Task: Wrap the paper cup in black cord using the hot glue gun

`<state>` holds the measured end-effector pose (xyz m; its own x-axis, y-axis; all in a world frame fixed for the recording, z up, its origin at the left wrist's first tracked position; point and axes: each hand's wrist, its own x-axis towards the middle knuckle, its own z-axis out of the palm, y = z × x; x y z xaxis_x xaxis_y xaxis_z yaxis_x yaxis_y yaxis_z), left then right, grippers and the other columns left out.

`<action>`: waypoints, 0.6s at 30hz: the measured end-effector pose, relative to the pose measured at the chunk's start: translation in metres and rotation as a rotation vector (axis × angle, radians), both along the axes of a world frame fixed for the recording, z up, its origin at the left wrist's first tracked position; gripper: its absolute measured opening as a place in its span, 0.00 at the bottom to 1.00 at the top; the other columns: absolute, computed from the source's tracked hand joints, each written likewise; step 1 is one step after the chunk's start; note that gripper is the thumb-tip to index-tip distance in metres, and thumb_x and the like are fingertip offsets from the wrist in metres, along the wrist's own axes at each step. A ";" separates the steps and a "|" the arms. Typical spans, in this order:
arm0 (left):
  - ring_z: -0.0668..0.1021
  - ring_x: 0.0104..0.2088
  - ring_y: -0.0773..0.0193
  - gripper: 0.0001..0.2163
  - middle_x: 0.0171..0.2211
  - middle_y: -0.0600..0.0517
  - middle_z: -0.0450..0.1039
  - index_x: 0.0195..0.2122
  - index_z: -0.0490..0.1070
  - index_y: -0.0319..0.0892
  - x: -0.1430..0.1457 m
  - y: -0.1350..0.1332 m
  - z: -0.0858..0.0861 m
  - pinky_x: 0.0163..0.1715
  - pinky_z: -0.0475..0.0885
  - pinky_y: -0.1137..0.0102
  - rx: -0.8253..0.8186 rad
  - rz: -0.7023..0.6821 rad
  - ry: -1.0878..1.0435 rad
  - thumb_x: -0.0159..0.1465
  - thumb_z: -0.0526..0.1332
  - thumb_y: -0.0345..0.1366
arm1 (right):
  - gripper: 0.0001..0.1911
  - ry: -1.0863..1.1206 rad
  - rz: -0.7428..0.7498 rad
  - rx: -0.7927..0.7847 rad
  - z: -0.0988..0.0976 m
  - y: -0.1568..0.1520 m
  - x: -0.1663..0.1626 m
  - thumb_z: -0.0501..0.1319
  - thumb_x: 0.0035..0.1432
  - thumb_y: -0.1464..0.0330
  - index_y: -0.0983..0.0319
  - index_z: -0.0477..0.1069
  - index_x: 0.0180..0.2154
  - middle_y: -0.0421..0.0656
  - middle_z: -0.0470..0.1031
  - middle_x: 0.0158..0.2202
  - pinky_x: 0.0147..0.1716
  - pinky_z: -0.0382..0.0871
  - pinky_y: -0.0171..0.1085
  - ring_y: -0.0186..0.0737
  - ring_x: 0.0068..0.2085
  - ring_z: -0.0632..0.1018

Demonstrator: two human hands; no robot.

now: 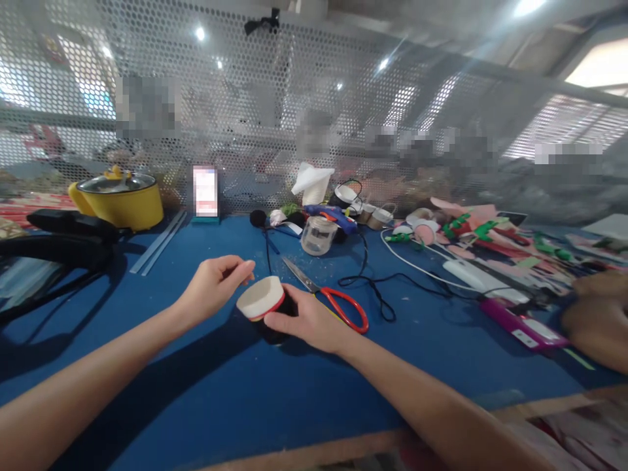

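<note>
My right hand [314, 320] grips a small black cup [262, 299] from its right side. The cup has a cream-coloured interior and a red band below its rim, and it tilts a little toward me on the blue tabletop. Just to its upper left, apart from the rim, my left hand [213, 288] has thumb and fingers pressed together; I cannot make out what, if anything, is between them. Behind my right hand lie scissors [346, 309] with red handles, their blades pointing away to the left. A clear plastic jar [318, 237] stands beyond the scissors, with a blue glue gun [336, 216] behind it.
A yellow pot [128, 203], clear glue sticks [159, 242] and a lit phone [205, 191] stand to the left and back. A black cable [377, 288] crosses toward a purple power strip [523, 325]. Another person's hand [596, 324] is at the right edge.
</note>
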<state>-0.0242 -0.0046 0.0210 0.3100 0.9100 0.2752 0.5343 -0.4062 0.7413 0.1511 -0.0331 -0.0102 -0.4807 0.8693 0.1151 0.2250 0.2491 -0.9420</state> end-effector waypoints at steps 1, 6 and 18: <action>0.68 0.24 0.69 0.16 0.21 0.53 0.66 0.22 0.66 0.37 0.000 0.000 0.002 0.26 0.63 0.74 0.032 -0.032 0.005 0.57 0.48 0.42 | 0.23 0.019 -0.038 -0.020 -0.001 0.003 0.001 0.58 0.47 0.58 0.63 0.61 0.43 0.44 0.69 0.41 0.40 0.62 0.37 0.39 0.42 0.69; 0.70 0.33 0.64 0.15 0.31 0.52 0.69 0.34 0.66 0.37 0.002 -0.004 0.007 0.33 0.63 0.73 0.007 -0.312 0.170 0.49 0.58 0.42 | 0.22 0.042 -0.148 -0.028 -0.003 0.012 0.006 0.54 0.49 0.57 0.65 0.64 0.41 0.45 0.70 0.39 0.38 0.64 0.37 0.39 0.39 0.71; 0.69 0.28 0.67 0.10 0.24 0.55 0.69 0.30 0.68 0.38 0.009 0.006 -0.003 0.28 0.63 0.75 -0.140 -0.164 0.058 0.49 0.59 0.38 | 0.18 -0.075 -0.362 0.093 -0.003 0.015 0.012 0.54 0.50 0.58 0.65 0.65 0.38 0.46 0.70 0.34 0.27 0.67 0.34 0.36 0.31 0.72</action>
<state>-0.0152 0.0013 0.0176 0.4689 0.8741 0.1268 0.5132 -0.3865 0.7663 0.1635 -0.0179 -0.0129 -0.1550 0.9718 0.1780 0.3815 0.2251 -0.8965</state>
